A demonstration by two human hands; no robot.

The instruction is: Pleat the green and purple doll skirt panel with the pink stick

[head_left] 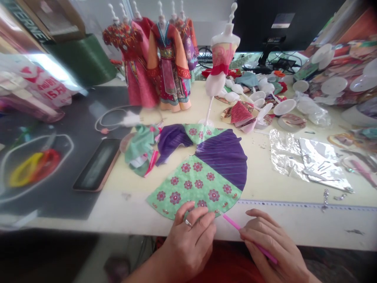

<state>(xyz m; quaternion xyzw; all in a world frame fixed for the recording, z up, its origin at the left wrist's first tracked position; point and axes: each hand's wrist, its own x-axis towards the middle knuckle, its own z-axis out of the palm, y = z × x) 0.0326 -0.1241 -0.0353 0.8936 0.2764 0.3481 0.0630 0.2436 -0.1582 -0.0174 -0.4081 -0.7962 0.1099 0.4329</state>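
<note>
A fan-shaped doll skirt [199, 173], with green flowered panels and purple striped panels, lies spread on the table. Small shiny dots show at the centres of some flowers. My left hand [191, 236], wearing a ring, has its bent fingers over the skirt's near hem; the thumb is hidden underneath. In my right hand [271, 243] is a slim pink pen-like stick [231, 221], its pale tip by the hem, close to my left fingertips. Just left of the skirt lies a crumpled green and pink doll garment [141, 147].
Behind stand dressed doll forms [167, 67] and a bare-skirted mannequin [225, 43] on a thin stand. A ruler [282, 203], silver packets [321, 161] and silver chain pieces [325, 199] lie right. At left are a phone [97, 165] and scissors [35, 169]. Spoons and scraps crowd the back right.
</note>
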